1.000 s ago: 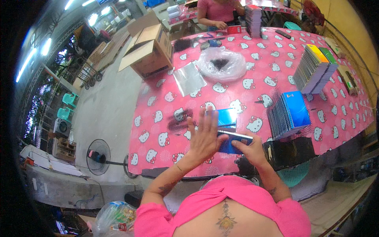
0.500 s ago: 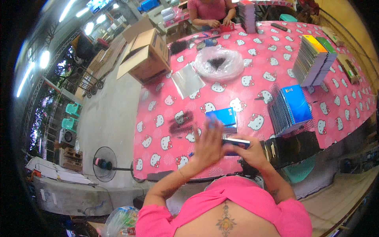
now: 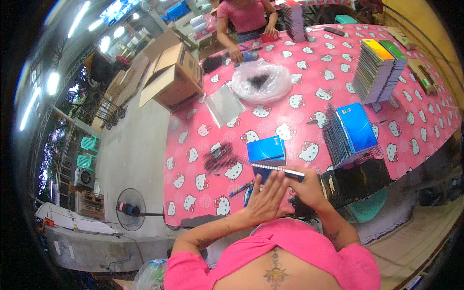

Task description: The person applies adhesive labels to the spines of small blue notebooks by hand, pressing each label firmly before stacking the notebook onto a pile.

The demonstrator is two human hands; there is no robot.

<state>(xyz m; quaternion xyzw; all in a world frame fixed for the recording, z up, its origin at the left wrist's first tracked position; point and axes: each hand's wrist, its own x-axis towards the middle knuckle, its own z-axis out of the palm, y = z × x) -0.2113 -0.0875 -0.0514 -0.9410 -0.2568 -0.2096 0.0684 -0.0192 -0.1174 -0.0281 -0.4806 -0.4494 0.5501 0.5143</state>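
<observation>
A dark blue notebook [image 3: 263,172] is held above the table's near edge, the right hand [image 3: 309,188] grasping its right end; the left hand [image 3: 267,197] lies flat across its near side, fingers straight, clasping nothing. Bright blue notebooks [image 3: 265,148] lie just beyond on the pink patterned table [image 3: 193,137], a taller stack [image 3: 357,128] rightward.

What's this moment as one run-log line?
left hand: open, flat over dark-blue spiral notebook | right hand: gripping its right end | beyond: small blue notebook pile | right: larger blue notebook stack
</observation>
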